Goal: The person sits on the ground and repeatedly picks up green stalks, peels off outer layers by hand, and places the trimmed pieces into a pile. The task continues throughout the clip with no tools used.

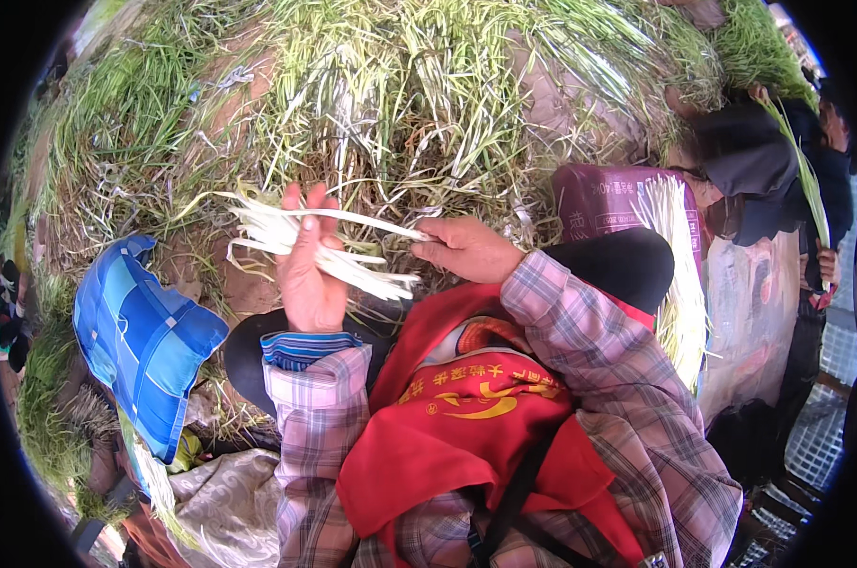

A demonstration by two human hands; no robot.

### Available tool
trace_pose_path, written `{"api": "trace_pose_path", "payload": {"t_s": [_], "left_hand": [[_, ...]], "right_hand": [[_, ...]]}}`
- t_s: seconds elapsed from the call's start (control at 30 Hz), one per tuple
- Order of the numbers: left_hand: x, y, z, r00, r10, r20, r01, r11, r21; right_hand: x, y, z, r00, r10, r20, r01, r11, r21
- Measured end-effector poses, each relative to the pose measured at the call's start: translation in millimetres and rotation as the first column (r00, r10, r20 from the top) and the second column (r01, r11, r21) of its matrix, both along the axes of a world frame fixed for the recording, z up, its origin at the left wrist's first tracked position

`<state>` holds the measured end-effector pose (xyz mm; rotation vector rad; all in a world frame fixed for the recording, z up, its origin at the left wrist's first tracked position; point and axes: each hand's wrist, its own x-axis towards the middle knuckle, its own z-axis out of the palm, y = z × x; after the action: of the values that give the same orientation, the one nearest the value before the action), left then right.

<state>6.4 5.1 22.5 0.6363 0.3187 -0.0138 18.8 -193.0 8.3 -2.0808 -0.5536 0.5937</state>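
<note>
My left hand (313, 263) holds a small bunch of pale stalks (361, 270), which look like garlic chives or a similar leafy vegetable, gripped between thumb and fingers. Thumb and fingertips of my right hand (471, 247) pinch the end of one white stalk (361, 216) that stretches across from the bunch. Both hands are above my lap, over a red apron (471, 440) with yellow writing. Beyond them lies a broad heap of loose green and pale stalks (400, 92), tangled with dry leaves.
On the right, a bundle of pale stalks (677, 284) rests against a purple printed sack (592, 202). A blue checked cushion (141, 334) is at the left, near a patterned cloth (229, 504). At the far right, another person's hand (826, 266) holds stalks.
</note>
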Motion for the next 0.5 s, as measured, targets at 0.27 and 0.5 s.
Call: {"api": "trace_pose_path", "payload": {"t_s": [0.27, 0.5], "left_hand": [[-6.9, -30.8, -31.2, 0.996, 0.014, -0.091, -0.012, 1.0, 0.025], [7.9, -0.8, -30.3, 0.96, 0.275, -0.047, -0.269, 0.957, 0.113]], "right_hand": [[-10.0, -12.4, -11.0, 0.983, -0.028, -0.182, 0.087, 0.943, 0.321], [-10.2, -89.5, -0.1, 0.738, -0.223, -0.637, 0.666, 0.09, 0.74]]}}
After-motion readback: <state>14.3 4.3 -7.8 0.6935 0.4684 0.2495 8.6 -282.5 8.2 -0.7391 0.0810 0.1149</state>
